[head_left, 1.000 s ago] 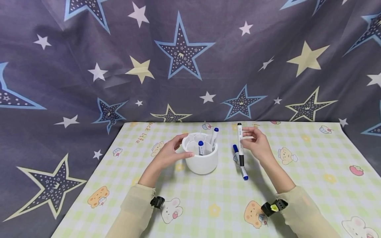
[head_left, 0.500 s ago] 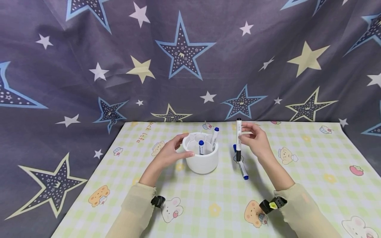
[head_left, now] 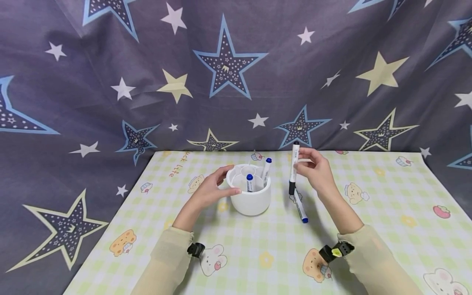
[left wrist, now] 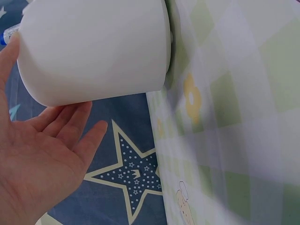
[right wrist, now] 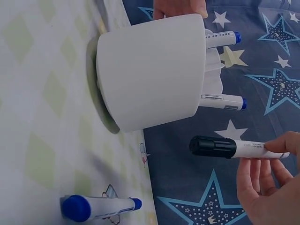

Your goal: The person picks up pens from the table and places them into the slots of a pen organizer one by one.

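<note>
A round white pen holder (head_left: 250, 205) stands on the table. Two blue-capped white markers are in it, one at the right side (head_left: 266, 169) and one at the front (head_left: 250, 184). My left hand (head_left: 208, 192) holds the holder from the left, thumb at its near rim and fingers behind. To the right, my right hand (head_left: 320, 175) pinches a black-capped white marker (head_left: 295, 162) near its upper end. That marker is almost upright in the air, its large black cap (right wrist: 213, 146) downward. Below it another blue-ended marker (head_left: 300, 208) lies on the table, partly covered in the head view.
A green-and-white checked tablecloth (head_left: 265, 241) with cartoon prints covers the table. Behind its far edge hangs a dark curtain (head_left: 250, 102) with stars. Both wrists carry small black cameras, one on the left (head_left: 196, 249) and one on the right (head_left: 336, 251).
My right hand has lifted the black-capped marker up and slightly left, and its lower end has tilted toward the holder. My left hand and the holder have hardly moved.
</note>
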Available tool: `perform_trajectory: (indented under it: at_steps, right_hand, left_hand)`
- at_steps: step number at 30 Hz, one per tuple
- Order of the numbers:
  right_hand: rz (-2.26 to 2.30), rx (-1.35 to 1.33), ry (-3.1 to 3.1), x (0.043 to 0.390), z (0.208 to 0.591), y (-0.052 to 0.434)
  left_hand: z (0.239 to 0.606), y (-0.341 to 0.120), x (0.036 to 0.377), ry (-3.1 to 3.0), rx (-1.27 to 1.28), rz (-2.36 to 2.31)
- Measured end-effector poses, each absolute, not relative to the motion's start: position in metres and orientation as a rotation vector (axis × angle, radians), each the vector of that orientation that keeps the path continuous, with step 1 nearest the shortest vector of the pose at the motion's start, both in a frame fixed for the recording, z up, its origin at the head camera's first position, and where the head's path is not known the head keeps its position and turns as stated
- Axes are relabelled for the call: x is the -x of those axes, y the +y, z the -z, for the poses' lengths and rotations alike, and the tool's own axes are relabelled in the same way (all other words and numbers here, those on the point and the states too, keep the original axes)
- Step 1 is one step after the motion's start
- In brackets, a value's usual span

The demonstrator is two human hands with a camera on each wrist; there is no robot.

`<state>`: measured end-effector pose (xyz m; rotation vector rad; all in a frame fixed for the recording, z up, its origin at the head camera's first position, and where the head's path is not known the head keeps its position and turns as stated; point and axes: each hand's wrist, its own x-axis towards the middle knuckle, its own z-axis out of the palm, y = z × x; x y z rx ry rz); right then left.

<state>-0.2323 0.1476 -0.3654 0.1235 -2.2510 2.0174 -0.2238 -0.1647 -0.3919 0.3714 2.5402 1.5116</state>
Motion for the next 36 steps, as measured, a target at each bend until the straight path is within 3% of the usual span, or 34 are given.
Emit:
perform_trajectory:
  at_steps: [36]
  right_hand:
    - [-2.067,-0.171,-2.051,0.251,0.348,0.13]
  left_hand:
    - [0.391,-0.165,0.222,2.55,-0.393,-1.518]
